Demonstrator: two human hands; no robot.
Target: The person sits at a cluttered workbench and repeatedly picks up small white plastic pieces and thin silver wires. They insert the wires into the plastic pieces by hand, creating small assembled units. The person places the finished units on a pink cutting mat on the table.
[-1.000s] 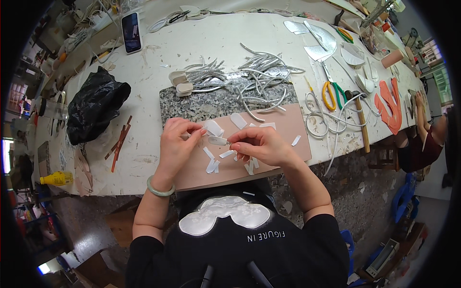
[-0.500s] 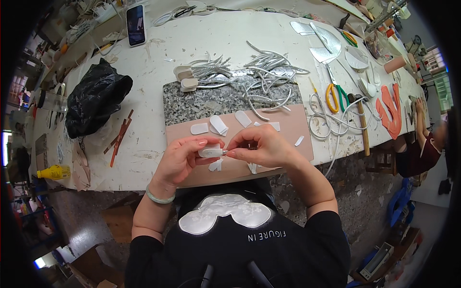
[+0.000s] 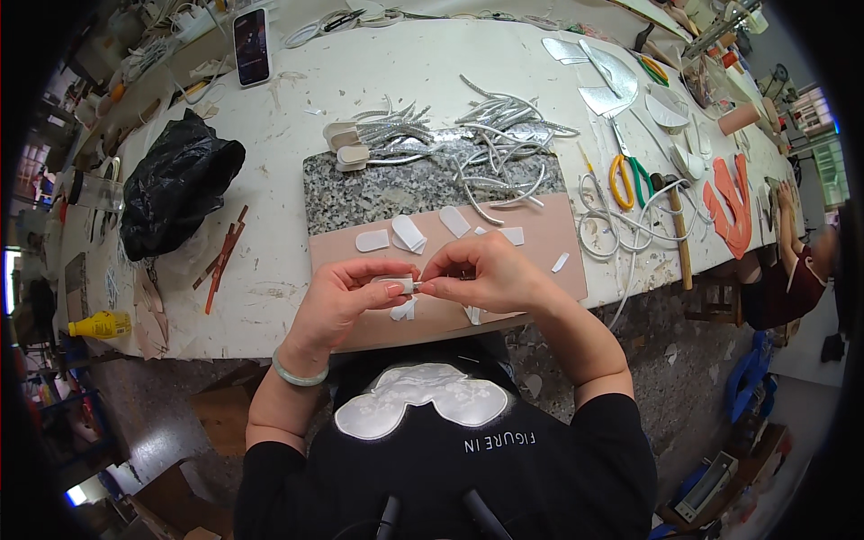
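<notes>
The tab (image 3: 407,285), above the board (image 3: 540,270), looks light, thin and fairly stiff, perhaps smooth enough to slip; its flat faces seem the best hold. The left hand (image 3: 346,301) pinches it between thumb and fingers; the right hand's (image 3: 477,273) grip is pressed together at its end, on something too small to make out. Beyond the board lie a speckled slab (image 3: 360,202) and silver strips (image 3: 517,126) on the scuffed tabletop (image 3: 288,117); a co-worker (image 3: 796,286) sits far to its right, above a littered floor (image 3: 585,346)

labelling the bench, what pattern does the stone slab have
Stone slab: speckled grey, black and white, in the head view.
</notes>
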